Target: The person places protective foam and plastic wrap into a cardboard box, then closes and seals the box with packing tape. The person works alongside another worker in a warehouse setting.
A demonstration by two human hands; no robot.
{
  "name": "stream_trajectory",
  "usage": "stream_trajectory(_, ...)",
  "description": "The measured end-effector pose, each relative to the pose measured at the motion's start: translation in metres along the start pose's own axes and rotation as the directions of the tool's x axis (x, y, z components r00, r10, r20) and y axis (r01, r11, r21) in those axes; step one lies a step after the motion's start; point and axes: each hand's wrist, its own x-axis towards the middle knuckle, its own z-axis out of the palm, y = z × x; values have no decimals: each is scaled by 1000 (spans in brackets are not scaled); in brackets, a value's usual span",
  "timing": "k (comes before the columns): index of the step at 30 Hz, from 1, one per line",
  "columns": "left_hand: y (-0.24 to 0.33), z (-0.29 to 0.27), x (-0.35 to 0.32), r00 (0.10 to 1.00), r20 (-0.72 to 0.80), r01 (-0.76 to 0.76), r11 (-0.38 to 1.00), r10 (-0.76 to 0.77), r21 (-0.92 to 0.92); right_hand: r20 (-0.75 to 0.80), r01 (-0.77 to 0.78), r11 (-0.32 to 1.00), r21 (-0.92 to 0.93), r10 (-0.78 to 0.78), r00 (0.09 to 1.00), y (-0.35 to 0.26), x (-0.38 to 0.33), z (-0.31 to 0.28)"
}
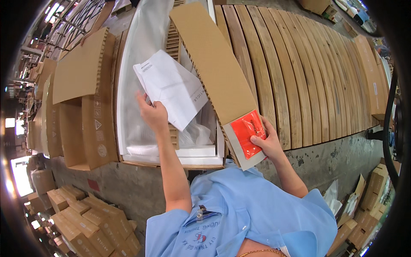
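Observation:
My left hand (153, 115) pinches the lower left edge of a white printed paper sheet (173, 88), thumb on one side, slightly blurred fingers on the other. The sheet is over an open long carton lined with white foam (195, 160) and clear plastic wrap (139, 98). On the right, my right hand (269, 141) grips a flat red plastic packet (249, 130) with a grey card (251, 162) behind it, thumb on top, other fingers partly hidden. Packet and card lie at the near end of a long brown cardboard flap (218, 60) slanting across the carton's right side.
Wooden slats (291, 77) form the surface to the right. An open brown carton (87, 132) stands at left, where another person's hand (87, 37) touches its flap. Stacked cartons (92, 222) are at lower left, with more cartons (370, 218) at lower right.

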Motion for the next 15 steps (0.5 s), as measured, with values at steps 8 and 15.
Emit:
stream_trajectory(8, 77, 39, 97, 958, 174, -196, 964, 227, -181, -187, 68, 989, 128, -43, 981, -9, 5, 89)
stream_trajectory(15, 50, 134, 180, 894, 356, -229, 961, 270, -155, -326, 199, 980, -30, -197, 925, -14, 45, 167)
